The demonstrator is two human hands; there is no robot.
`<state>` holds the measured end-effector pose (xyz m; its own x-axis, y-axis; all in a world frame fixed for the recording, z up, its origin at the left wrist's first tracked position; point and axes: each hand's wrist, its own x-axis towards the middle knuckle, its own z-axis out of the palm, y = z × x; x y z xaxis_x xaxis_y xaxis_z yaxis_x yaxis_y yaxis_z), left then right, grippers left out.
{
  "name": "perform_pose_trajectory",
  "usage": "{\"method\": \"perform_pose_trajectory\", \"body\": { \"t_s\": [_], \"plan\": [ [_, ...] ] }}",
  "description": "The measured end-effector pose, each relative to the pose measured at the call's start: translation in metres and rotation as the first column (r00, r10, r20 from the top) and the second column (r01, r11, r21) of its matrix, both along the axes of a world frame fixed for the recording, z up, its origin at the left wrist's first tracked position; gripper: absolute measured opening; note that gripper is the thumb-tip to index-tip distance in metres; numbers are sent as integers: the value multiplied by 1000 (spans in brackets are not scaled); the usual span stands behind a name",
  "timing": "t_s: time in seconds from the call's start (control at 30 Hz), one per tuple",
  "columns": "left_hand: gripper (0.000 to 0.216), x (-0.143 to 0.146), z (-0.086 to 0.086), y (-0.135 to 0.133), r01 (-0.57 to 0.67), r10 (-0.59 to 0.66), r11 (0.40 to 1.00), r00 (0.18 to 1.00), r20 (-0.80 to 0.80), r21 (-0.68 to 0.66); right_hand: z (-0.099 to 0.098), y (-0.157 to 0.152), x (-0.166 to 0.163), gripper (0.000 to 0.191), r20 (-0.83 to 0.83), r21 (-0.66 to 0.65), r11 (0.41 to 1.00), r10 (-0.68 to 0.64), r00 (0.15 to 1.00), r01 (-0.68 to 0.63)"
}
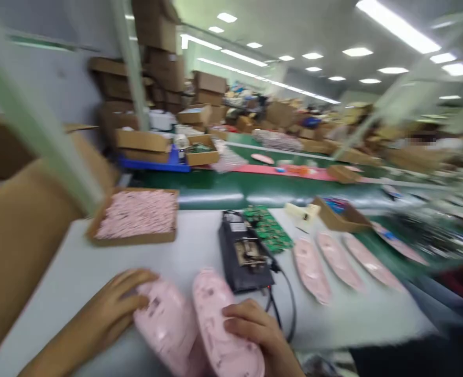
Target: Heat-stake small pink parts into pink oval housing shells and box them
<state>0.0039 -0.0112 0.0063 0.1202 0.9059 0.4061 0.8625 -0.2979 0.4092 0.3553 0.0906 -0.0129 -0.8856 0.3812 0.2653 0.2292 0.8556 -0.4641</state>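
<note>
Two pink plastic shells are held side by side near the front of the white table. My left hand (116,301) is closed on the outer edge of the rounded left shell (171,327), which has a small dark slot. Fingers of my right hand (257,327) are wrapped over the side of the longer right shell (211,319), whose ribbed face is towards me. The lower parts of both shells run close to the bottom of the view. Just beyond them lies a black box-shaped device (235,262) with a metal plate and cables.
A cardboard tray (168,236) of small pink pieces stands at the back left. Green circuit boards (268,230) lie beside the device. Several pink shells (312,269) rest to the right, near a box (345,222) with blue parts. A green conveyor (200,186) runs behind the table.
</note>
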Motion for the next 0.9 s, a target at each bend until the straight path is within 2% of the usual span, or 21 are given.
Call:
{"method": "perform_pose_trajectory", "body": {
  "t_s": [0.03, 0.1, 0.23, 0.4, 0.5, 0.57, 0.67, 0.77, 0.83, 0.9],
  "plan": [
    [28, -8, 3, -20, -25, 23, 999, 999, -37, -47, -7, 2, -1, 28, -54, 3, 1000, 8, 999, -8],
    [34, -20, 10, -35, -104, 90, 984, 991, -102, -143, -16, 8, -5, 38, -70, 50, 999, 22, 997, -18],
    [41, -31, 13, -26, -246, 224, 957, 963, -150, -152, -14, 13, -26, 53, 70, 195, 979, 39, 997, -52],
    [51, -16, 14, -36, -250, 239, 963, 965, -106, -104, -13, 9, -58, 73, 211, 359, 931, -15, 977, -64],
    [42, -8, 26, -47, -243, 238, 965, 969, -60, -96, -4, 9, -59, 77, 205, 408, 910, -7, 979, -79],
    [31, -8, 38, -48, -248, 248, 967, 969, -6, -56, 16, 10, -59, 79, 194, 435, 896, 1, 981, -87],
    [26, -15, 61, -28, -294, 295, 955, 956, 7, -35, 63, 16, -75, 64, 222, 425, 899, 11, 975, -107],
    [27, -27, 79, 19, -372, 350, 912, 926, -142, -172, 108, 31, -123, 34, 301, 352, 933, -36, 953, -76],
    [24, -36, 85, 58, -413, 360, 878, 903, -234, -242, 126, 45, -166, 37, 362, 309, 951, -102, 927, -16],
    [20, -42, 87, 92, -451, 372, 848, 881, -292, -280, 132, 60, -206, 36, 401, 293, 956, -125, 908, 2]
  ]
}}
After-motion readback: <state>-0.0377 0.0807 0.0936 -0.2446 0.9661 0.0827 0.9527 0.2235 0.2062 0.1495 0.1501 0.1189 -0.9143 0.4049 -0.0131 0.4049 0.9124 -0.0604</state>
